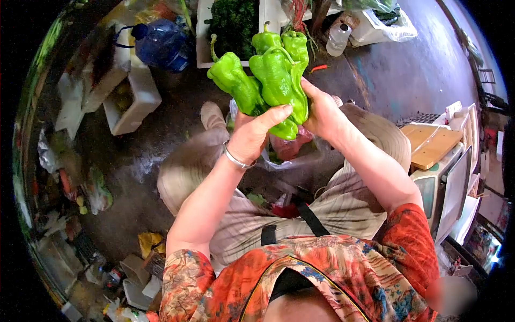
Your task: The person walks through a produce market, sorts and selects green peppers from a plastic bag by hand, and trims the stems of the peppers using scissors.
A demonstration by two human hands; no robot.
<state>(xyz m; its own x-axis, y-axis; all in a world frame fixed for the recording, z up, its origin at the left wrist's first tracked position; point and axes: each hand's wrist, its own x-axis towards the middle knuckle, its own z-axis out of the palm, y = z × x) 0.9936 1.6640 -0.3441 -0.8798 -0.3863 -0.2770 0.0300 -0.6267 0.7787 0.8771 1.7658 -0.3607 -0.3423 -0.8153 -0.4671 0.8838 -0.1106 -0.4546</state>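
Several green peppers [273, 78] are bunched together between my two hands, their stems pointing away from me. My left hand [252, 131], with a bracelet at the wrist, closes round the bunch from the left, its thumb lying across the front pepper. From the right, my right hand [323, 110] presses against the outer peppers; most of its fingers are hidden behind them. Below the hands, between my knees, a plastic bag [298, 161] stands partly hidden, with something reddish inside.
A white foam box [203, 32] of dark leafy greens stands ahead. Left of it are a blue water jug [163, 45] and another foam box [140, 102]. A clear bottle [338, 38] and a red chili [319, 68] are ahead right. A wooden board [432, 145] lies at right.
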